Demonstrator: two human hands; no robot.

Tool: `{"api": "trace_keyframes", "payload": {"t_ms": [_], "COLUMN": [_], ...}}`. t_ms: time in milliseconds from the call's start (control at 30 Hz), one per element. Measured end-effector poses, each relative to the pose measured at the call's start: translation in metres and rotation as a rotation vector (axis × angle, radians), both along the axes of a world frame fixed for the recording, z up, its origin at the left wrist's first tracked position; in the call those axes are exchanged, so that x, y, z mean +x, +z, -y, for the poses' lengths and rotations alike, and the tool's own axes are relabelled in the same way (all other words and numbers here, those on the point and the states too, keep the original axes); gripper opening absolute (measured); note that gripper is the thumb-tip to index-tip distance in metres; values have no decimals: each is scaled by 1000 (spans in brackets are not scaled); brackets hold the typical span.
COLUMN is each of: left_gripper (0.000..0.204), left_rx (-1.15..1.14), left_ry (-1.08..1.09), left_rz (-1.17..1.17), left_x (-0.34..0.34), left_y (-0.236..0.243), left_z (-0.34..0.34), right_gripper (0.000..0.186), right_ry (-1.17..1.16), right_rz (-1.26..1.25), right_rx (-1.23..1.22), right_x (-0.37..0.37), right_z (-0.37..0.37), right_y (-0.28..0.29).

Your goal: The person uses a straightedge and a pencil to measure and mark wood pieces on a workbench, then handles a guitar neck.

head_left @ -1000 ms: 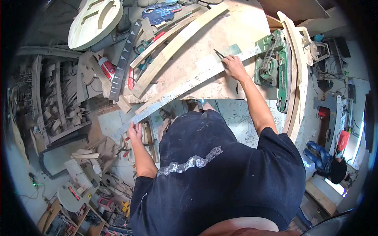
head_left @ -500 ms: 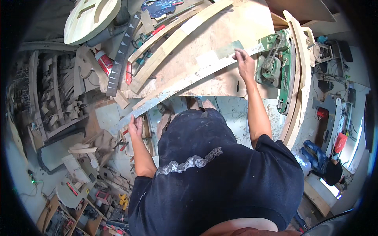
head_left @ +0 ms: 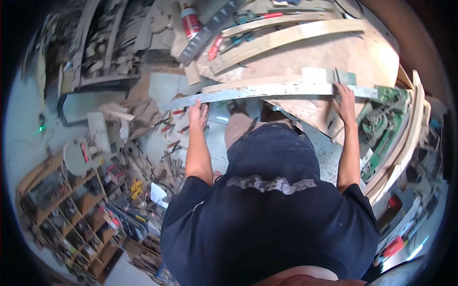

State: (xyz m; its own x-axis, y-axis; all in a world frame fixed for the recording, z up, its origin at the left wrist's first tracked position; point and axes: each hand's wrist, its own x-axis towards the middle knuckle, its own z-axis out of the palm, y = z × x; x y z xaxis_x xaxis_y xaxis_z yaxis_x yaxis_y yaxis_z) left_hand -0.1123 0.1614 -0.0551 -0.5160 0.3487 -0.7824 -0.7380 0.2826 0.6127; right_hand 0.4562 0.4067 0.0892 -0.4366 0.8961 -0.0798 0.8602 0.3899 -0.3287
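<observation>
Woodworking workshop: curved wooden strips (head_left: 281, 42) lying across plywood workbench (head_left: 374, 55), green machine (head_left: 381, 128) standing at right end, wood scraps (head_left: 101, 62) crowding upper left, compartmented wooden rack (head_left: 89, 202) holding small items lower left.

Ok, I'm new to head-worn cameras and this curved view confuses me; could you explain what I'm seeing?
There's no robot: these are a person's bare hands. A wide fisheye camera on the head looks down, bending straight edges. The left hand touches a long, straight, whitish, paint-worn strip near its left end; the right hand rests on it toward the other end, with a thin dark stick at its fingers. On the light-brown wooden tabletop lie curved pale wooden bars; a green metal machine sits at the right.
</observation>
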Motion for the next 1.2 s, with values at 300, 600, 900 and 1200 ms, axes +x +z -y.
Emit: {"api": "trace_keyframes", "payload": {"t_ms": [300,600,900,1200], "left_gripper": [23,21,33,37], "left_rx": [31,17,32,81], "left_ry": [16,30,42,72], "left_rz": [-16,-46,-24,-6], "left_x": [17,21,22,9], "left_y": [4,7,8,-16], "left_z": [-8,-16,-13,2], "right_gripper": [61,59,56,55], "right_ry": [111,122,86,94], "right_rz": [89,39,1,-41], "right_rx": [21,-55,-50,-65], "right_x": [2,-5,-6,-4], "right_z": [-19,-28,-23,-30], "right_y": [-13,7,4,-5]}}
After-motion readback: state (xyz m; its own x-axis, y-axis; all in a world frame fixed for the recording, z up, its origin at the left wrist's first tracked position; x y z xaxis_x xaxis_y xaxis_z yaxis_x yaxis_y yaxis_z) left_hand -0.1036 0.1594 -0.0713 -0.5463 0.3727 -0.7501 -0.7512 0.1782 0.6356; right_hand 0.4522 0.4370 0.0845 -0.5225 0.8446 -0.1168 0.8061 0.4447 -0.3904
